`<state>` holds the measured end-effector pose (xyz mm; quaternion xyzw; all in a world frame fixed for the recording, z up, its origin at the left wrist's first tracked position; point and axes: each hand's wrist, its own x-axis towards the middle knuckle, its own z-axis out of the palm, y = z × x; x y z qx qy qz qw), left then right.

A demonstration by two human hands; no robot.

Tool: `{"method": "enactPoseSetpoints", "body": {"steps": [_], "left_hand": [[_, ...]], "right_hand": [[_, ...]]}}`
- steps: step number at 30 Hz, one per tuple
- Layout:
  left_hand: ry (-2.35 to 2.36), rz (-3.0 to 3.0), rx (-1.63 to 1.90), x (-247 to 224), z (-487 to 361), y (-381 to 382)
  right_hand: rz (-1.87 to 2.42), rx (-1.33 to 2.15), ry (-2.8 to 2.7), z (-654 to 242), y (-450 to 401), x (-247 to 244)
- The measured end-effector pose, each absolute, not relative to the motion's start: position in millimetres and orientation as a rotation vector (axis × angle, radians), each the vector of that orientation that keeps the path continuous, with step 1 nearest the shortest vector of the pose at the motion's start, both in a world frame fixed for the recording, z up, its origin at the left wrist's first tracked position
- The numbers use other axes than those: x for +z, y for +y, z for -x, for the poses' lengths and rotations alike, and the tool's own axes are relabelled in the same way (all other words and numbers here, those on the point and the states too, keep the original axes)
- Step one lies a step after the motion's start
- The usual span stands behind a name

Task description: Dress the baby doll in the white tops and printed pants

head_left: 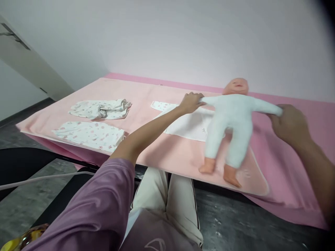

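- Centrally right, a doll (234, 111) with a soft-looking cloth body, held up by outstretched arms over the bench (290, 174); whether its feet touch the blanket (154, 153) cannot be told.
- Left hand (192, 103): closed around the end of one doll arm.
- Right hand (290, 122): closed on the end of the other arm; slightly blurred.
- Behind the doll, partly hidden: a white shirt (183, 126), spread on the blanket.
- Farther left: a crumpled patterned garment (101, 108) and, nearer the person, a flatter printed garment (90, 134).
- Handling (judged): probably light, with limp, grippy limbs and firmer head and feet; held by the arms alone, the body may swing, so the trunk would give the steadiest hold.
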<state>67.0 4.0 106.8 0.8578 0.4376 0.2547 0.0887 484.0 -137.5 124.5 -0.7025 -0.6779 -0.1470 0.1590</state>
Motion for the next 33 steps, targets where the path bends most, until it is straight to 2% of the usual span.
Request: {"method": "enactPoseSetpoints", "body": {"steps": [6, 13, 18, 21, 23, 26, 33], "left_hand": [[1.606, -2.434, 0.747, 73.0, -22.2, 2.7], [1.607, -2.438, 0.723, 36.3, 0.4, 4.3], [1.539, -2.432, 0.806, 10.9, 4.8, -0.2], [1.524, -2.405, 0.894, 1.9, 7.5, -0.9], [1.552, -2.354, 0.94, -0.4, 9.5, -0.2], [1.623, -2.2, 1.028, -0.4, 13.0, 1.7], [1.811, -1.937, 1.065, -0.6, 19.3, 2.9]], "right_hand": [[1.955, -0.226, -2.003, -402.4, -89.1, 90.2], [1.937, -0.009, -2.026, -403.6, -75.3, 47.5], [2.118, -0.152, -1.934, -364.6, -68.3, 74.0], [1.72, -0.087, -2.11, -301.1, -50.0, 103.0], [1.457, 0.095, -2.324, -255.7, -29.6, 112.2], [1.394, 0.355, -2.64, -205.9, 6.7, 104.1], [1.546, 0.236, -2.7, -192.2, 45.8, 67.7]]}}
